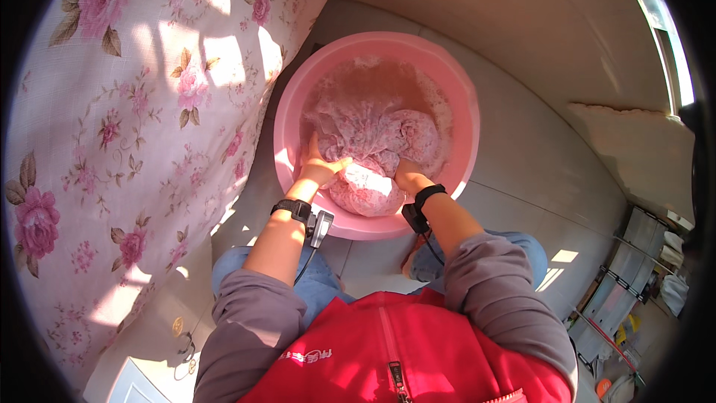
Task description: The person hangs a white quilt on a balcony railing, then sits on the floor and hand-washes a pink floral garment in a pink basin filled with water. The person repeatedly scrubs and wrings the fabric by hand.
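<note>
A bunched, wet floral cloth (366, 131) lies partly under cloudy, sudsy water in a round pink plastic basin (467, 106). One swollen fold of it (366, 193) bulges up against the basin's near wall. My left hand (320, 167) grips the cloth's left side, thumb across the top and index finger stretched forward; its other fingers are hidden. On the opposite side, my right hand (409, 174) reaches into the folds, and its fingers are out of sight beneath cloth and water. Both wrists wear black straps with small devices, the left one (319, 226) hanging close to the rim.
A pink-flowered curtain (190, 89) hangs along the left, close to the basin. Grey tiles (520, 151) cover the floor. A pale wall panel (537, 39) curves along the right. Farther right stands a metal rack (615, 274) among assorted items. My knees flank the basin's near side.
</note>
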Motion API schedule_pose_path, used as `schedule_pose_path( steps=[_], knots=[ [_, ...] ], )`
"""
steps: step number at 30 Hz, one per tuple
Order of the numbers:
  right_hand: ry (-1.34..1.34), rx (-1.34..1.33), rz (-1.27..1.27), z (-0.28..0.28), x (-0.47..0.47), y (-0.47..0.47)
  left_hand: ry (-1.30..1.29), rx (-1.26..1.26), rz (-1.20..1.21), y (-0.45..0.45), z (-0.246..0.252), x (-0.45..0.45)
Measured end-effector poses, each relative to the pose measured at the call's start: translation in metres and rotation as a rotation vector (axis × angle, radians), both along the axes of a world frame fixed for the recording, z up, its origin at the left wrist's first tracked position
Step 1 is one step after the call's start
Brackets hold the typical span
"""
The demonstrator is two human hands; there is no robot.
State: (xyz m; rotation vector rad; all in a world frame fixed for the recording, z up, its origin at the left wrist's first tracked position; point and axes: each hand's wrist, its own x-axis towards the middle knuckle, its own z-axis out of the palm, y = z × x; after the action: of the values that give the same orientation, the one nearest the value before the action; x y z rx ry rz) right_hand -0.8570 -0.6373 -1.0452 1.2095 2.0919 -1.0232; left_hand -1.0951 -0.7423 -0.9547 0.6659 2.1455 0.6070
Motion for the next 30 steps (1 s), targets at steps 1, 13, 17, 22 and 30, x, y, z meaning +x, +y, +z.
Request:
schedule_pose_path(
  steps=[1,13,17,22,30],
  knots=[
    [0.052,-0.127,-0.084,0.004,0.001,0.001,-0.431,-0.027,0.242,-0.002,-0.001,0.002],
    [0.356,-0.021,-0.026,0.139,-0.03,-0.023,-0.901,0.275,0.328,0.046,0.082,-0.006],
    [0.259,0.095,-0.417,0.137,-0.019,0.014,-0.714,0.328,0.203,0.035,0.116,-0.04],
    [0.711,0.145,-0.748,0.191,0.032,0.123,-0.662,0.592,0.276,0.02,0.128,-0.053],
    [0.979,0.308,-0.859,0.197,0.039,0.137,-0.483,0.213,0.292,0.005,0.103,-0.061]
  ],
)
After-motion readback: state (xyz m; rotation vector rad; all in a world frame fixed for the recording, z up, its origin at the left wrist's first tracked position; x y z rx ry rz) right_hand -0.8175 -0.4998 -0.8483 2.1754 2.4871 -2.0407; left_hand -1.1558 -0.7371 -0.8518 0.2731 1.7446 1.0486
